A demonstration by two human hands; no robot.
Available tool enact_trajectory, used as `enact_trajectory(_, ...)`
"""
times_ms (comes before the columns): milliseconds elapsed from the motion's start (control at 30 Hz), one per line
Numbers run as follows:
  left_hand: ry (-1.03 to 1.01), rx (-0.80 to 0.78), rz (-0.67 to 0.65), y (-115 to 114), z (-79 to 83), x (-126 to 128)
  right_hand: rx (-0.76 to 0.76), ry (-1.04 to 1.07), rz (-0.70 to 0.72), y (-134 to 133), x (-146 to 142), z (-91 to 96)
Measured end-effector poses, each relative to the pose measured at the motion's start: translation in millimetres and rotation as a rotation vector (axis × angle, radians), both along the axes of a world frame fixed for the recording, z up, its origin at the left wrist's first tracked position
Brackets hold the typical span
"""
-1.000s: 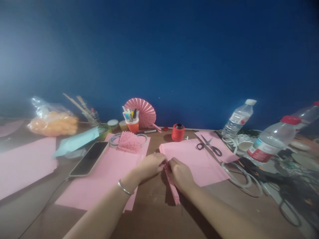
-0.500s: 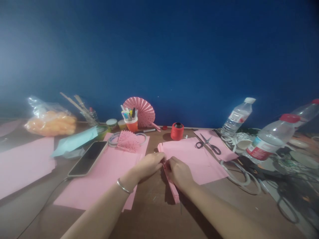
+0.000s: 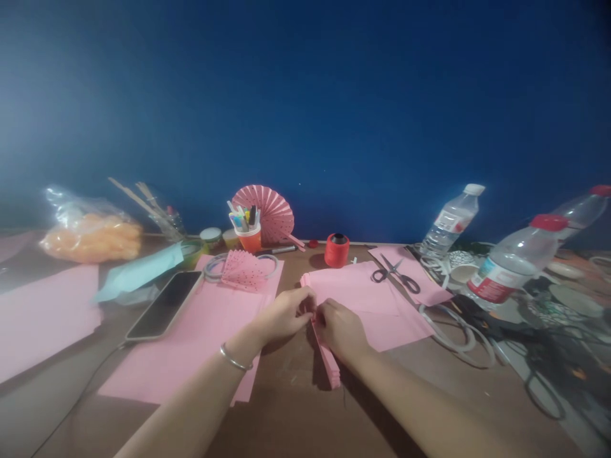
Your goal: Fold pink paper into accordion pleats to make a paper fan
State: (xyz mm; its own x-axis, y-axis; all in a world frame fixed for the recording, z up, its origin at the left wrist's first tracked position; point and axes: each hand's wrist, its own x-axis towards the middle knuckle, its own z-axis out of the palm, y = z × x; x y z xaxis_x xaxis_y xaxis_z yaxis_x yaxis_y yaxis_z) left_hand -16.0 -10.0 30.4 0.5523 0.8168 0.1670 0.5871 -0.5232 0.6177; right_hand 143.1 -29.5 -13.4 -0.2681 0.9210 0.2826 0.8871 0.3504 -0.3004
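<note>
A narrow stack of accordion-folded pink paper (image 3: 329, 367) stands on edge on the brown table, running away from me. My right hand (image 3: 341, 326) is closed around its middle from the right, the fingers curled under. From the left, my left hand (image 3: 287, 312) meets it there with thumb and fingertips pinched together; whatever is between them is too small to make out. A thin dark strand hangs by the stack's near end. Flat pink sheets (image 3: 370, 286) lie just beyond my right hand, with open scissors (image 3: 396, 275) on their far right part.
A red thread spool (image 3: 337, 250) stands behind the hands. Left are a phone (image 3: 165, 305), a small dotted pink fan (image 3: 243, 270), more pink paper (image 3: 191, 356) and a pen cup (image 3: 249, 238) before a round pink fan (image 3: 270, 213). Plastic bottles (image 3: 515, 261) and cables (image 3: 461, 337) crowd the right.
The left hand's fingers have lifted and arched slightly at the folded paper. The right hand keeps its hold. The whole view has shifted a little.
</note>
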Motion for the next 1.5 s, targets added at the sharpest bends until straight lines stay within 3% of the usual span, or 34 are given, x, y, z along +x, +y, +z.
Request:
enact_trajectory(300, -0.1, -0.002, 0.112, 2, -4.1, 8, 0.024, 0.035, 0.064, -1, 0, 4.2)
enact_trajectory(600, 0.014, 0.064, 0.146, 4, -6.1, 9, 0.022, 0.041, 0.059, -3, 1, 6.9)
enact_trajectory(900, 0.09, 0.252, 0.174, 7, -1.9, 4, 0.027, 0.007, 0.042, -2, -1, 4.9)
enact_trajectory(1167, 0.198, 0.203, 0.151, 1, -5.3, 5, 0.012, -0.022, 0.034, -1, -1, 5.4)
enact_trajectory(1500, 0.118, 0.058, 0.156, 13, -17.0, 1, 0.028, -0.025, 0.052, -1, 0, 6.4)
